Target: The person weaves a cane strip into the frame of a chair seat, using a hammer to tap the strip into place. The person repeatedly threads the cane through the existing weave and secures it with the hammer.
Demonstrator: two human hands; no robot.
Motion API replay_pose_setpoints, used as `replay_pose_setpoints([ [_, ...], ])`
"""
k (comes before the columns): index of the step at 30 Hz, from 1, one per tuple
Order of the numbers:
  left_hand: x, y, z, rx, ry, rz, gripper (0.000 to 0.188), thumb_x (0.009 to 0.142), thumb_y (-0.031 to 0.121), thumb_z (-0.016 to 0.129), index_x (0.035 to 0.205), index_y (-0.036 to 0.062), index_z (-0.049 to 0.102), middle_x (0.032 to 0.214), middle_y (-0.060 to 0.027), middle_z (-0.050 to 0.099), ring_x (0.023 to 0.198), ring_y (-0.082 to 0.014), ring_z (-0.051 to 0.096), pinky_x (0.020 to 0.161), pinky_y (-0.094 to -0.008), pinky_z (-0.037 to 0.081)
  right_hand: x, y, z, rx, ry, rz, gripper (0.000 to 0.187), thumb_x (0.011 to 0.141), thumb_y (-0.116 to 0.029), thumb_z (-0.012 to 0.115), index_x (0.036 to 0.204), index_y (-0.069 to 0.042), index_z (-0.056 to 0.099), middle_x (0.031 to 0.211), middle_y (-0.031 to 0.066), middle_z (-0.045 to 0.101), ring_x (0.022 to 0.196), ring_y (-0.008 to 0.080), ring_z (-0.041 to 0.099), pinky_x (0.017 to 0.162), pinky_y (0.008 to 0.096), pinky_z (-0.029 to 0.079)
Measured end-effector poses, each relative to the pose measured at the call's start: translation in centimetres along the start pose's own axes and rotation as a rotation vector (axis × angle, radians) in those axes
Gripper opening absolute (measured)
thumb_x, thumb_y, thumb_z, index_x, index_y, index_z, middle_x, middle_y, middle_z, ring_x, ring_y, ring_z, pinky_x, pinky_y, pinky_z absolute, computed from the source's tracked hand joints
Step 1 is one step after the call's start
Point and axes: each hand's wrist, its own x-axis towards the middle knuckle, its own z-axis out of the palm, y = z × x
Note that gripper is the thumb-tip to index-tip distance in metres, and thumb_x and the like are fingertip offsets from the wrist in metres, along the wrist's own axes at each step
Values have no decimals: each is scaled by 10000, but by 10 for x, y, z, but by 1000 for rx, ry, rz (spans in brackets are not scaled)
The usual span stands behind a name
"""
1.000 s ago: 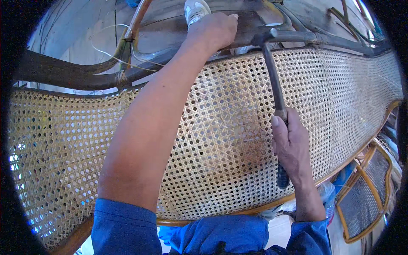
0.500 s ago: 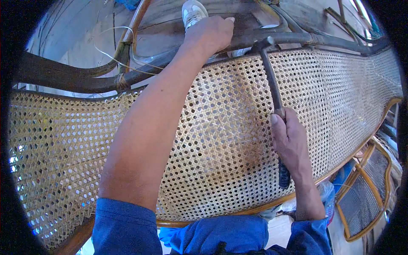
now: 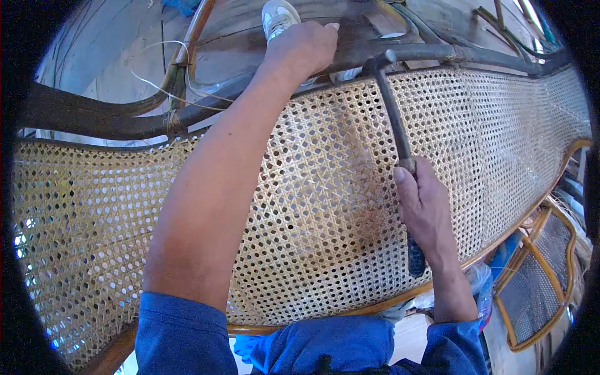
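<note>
Head view, right hand (image 3: 425,209) fingers wrapped round dark hammer (image 3: 390,106); left hand (image 3: 303,47) gripping woven cane panel's (image 3: 325,206) frame

- Woven cane panel (image 3: 325,206): pale straw, open hexagonal lattice.
- Frame rail (image 3: 94,115): dark brown.
- Hammer (image 3: 390,106): dark grey, blue handle end.
- Sleeves (image 3: 181,337): blue.
- Shoe (image 3: 278,15): white.

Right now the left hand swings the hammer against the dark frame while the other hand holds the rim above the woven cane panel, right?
Not quite: the head view shows the right hand gripping the hammer. The left hand holds the dark frame above the woven cane panel.
</note>
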Motion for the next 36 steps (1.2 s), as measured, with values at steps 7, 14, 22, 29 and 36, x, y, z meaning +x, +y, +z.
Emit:
replay_pose_setpoints([
  [7, 1, -2, 3, -9, 41, -10, 441, 976, 287, 268, 1057, 12, 603, 1054, -219, 617, 994, -378, 593, 859, -478, 472, 3, 3, 2, 9, 18, 29, 270, 930, -271, 491, 986, -8, 507, 715, 204, 602, 664, 363, 620, 598, 421, 473],
  [14, 9, -8, 12, -78, -9, -136, 485, 974, 323, 254, 1069, 10, 611, 1099, -214, 603, 1051, -387, 559, 921, -473, 429, 3, -1, -2, -60, 19, -6, 248, 927, -244, 498, 979, -2, 508, 707, 201, 593, 666, 343, 615, 603, 404, 472],
  [22, 6, -9, 10, -110, 9, -96, 483, 967, 328, 266, 1063, 6, 612, 1084, -227, 603, 1046, -388, 561, 922, -470, 427, 5, 7, 2, -126, 28, -53, 248, 924, -256, 507, 962, -10, 507, 670, 186, 574, 614, 330, 598, 575, 405, 459],
  [29, 3, -4, 5, -31, 25, -2, 452, 966, 310, 279, 1035, 14, 613, 1058, -234, 608, 1017, -387, 577, 883, -485, 453, -1, 3, 1, -75, 56, -12, 245, 927, -254, 504, 966, -12, 509, 681, 182, 586, 612, 331, 604, 570, 401, 465],
  [36, 1, -3, 4, -12, 59, -2, 437, 970, 302, 280, 1017, 24, 614, 1056, -219, 613, 992, -385, 589, 855, -495, 467, -4, -2, -3, 20, 40, 53, 280, 926, -274, 495, 990, -3, 524, 729, 219, 605, 690, 390, 613, 613, 428, 469],
])
